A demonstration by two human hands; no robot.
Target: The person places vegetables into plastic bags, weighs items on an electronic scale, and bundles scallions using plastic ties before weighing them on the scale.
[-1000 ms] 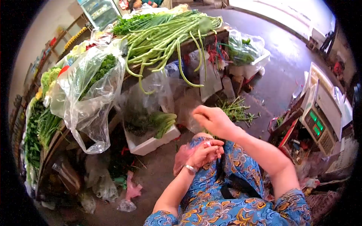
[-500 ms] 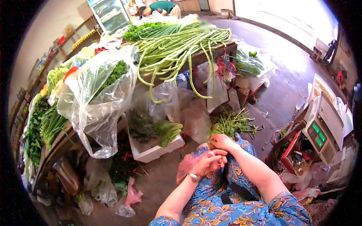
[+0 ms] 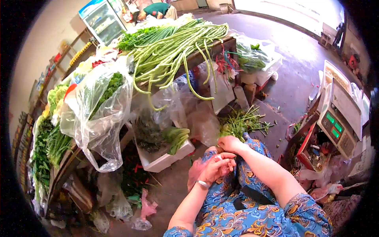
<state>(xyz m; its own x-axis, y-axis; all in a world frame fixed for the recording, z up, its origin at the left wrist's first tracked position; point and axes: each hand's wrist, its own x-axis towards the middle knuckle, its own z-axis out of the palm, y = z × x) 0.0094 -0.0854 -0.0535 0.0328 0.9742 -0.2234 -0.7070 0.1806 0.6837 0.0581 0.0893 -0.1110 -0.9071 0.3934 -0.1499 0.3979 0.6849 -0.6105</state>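
Observation:
My left hand point(image 3: 215, 168), with a bracelet at its wrist, has its fingers curled round a pink plastic bag point(image 3: 196, 170) above my lap. Close beyond it, my right hand point(image 3: 231, 144) is closed near my knee; what it grips, if anything, is too small to make out. Just past my right hand a heap of green stems and leaves point(image 3: 244, 121) lies on the floor. The patterned blue clothing point(image 3: 252, 173) covers my legs beneath both hands.
Long beans point(image 3: 173, 51) hang over the stall's edge. A clear bag point(image 3: 96, 114) hangs at the left, above a white foam box point(image 3: 167, 158) with greens. A scale point(image 3: 339, 118) stands at the right. A person in green point(image 3: 156, 9) bends over at the back.
My right hand has come down from a raised position to beside my left hand, near the knee. The camera view has shifted, and the bent person now shows more fully.

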